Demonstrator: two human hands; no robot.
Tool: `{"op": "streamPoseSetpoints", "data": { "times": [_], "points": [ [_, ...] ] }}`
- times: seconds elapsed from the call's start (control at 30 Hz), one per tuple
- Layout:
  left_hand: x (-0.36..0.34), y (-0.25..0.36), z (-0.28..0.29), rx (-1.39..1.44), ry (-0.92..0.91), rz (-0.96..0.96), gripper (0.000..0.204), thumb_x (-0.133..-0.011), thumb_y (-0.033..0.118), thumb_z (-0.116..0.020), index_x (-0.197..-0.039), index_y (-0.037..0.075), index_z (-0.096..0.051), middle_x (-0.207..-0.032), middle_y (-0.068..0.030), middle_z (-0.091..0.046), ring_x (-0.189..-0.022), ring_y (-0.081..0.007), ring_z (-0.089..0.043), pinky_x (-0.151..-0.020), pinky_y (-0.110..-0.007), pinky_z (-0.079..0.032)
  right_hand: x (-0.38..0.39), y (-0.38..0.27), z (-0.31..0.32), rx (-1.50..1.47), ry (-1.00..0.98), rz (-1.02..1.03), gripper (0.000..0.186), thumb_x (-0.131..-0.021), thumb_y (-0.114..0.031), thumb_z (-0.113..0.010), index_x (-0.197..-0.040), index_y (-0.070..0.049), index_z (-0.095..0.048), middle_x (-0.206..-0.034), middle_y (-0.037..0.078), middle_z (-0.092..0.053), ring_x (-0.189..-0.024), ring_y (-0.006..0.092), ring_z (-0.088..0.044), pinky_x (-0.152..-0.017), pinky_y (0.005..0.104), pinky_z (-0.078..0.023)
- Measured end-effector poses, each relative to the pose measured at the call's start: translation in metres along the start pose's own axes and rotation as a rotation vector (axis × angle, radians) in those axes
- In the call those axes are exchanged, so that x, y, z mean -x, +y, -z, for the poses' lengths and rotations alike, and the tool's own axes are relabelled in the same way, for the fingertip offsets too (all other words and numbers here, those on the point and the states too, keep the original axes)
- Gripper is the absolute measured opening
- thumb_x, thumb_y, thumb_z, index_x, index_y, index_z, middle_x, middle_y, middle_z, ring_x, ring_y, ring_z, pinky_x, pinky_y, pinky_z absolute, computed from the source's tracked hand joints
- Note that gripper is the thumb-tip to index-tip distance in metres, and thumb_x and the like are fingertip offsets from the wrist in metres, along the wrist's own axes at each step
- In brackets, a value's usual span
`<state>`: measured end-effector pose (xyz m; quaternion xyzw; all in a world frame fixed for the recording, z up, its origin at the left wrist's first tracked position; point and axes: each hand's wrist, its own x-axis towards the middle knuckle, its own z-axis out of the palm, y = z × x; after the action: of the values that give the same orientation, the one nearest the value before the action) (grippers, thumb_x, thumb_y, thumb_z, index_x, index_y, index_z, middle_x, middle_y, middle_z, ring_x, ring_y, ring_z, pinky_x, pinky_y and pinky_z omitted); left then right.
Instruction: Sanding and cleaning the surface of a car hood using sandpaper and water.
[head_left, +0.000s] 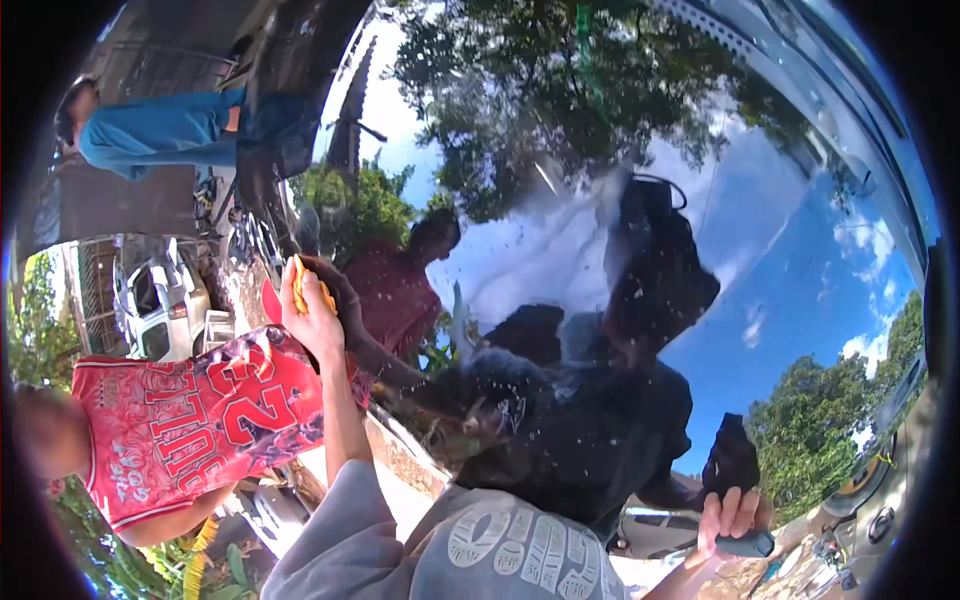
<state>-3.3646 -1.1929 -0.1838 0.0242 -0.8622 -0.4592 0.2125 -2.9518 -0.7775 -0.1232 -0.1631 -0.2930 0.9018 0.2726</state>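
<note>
A broad, curved sheet of dark glass fills most of the view, glossy enough to mirror trees, blue sky, clouds and dark human shapes, with pale specks scattered over it. The reflections stand in the way of seeing the glass itself.

At its left side, the left hand has its grip closed over an orange cloth, against or very near the glass, with a dark reflection of the hand right beside it. At the lower right, the right hand has its grip curled round a dark block, near the glass; exactly what the block is, I cannot tell. The two hands are well apart, and the wearer's grey shirt covers the bottom middle.

A person in a red jersey appears sideways on the left, partly hidden behind the left forearm. Farther off, at the upper left, is a person in a blue top. Between these two in the picture is a white vehicle, and green plants show at the lower left.
</note>
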Motion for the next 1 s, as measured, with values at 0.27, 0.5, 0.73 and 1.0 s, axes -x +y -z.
{"op": "streamPoseSetpoints", "data": {
  "times": [0.27,0.5,0.73,1.0],
  "points": [
    [-0.029,0.015,-0.022,-0.403,-0.032,-0.080,0.055,-0.102,0.038,-0.058,-0.140,-0.001,-0.055,-0.133,-0.0190,-0.059,-0.120,-0.0268,-0.057,-0.103,-0.036,-0.044,-0.028,0.003,0.000,-0.353,-0.075,-0.112,0.032,-0.086,-0.015,-0.070,-0.065,-0.014,-0.046,-0.064,0.013,-0.056,-0.059,0.0220,-0.046,-0.066,0.0401,-0.032],
    [0.049,0.153,-0.124,-0.504,-0.605,-0.537,0.068,-0.099,0.029,-0.049,-0.152,-0.009,-0.029,-0.160,-0.0343,-0.018,-0.150,-0.0518,-0.014,-0.121,-0.060,-0.011,-0.096,0.008,-0.003,-0.297,-0.167,-0.229,0.025,-0.087,-0.018,-0.075,-0.073,-0.017,-0.054,-0.066,0.009,-0.058,-0.067,0.0216,-0.051,-0.068,0.0381,-0.035],
    [0.072,0.246,-0.252,0.488,-1.072,-0.752,0.089,-0.100,0.064,-0.038,-0.159,0.001,-0.019,-0.164,-0.0313,-0.009,-0.151,-0.0491,-0.011,-0.123,-0.052,-0.016,-0.134,0.010,0.004,-0.237,-0.137,-0.225,0.022,-0.086,-0.023,-0.079,-0.076,-0.017,-0.060,-0.067,0.007,-0.057,-0.065,0.0205,-0.050,-0.068,0.0374,-0.036],
    [0.004,0.153,-0.238,-0.246,-0.623,-0.705,0.063,-0.101,0.040,-0.047,-0.155,0.010,-0.036,-0.158,-0.0359,-0.021,-0.148,-0.0535,-0.018,-0.119,-0.065,-0.014,-0.136,0.009,0.012,-0.263,-0.194,-0.219,0.016,-0.087,-0.024,-0.078,-0.082,-0.013,-0.067,-0.073,0.006,-0.056,-0.068,0.0192,-0.049,-0.070,0.0364,-0.037]
  ]
}}
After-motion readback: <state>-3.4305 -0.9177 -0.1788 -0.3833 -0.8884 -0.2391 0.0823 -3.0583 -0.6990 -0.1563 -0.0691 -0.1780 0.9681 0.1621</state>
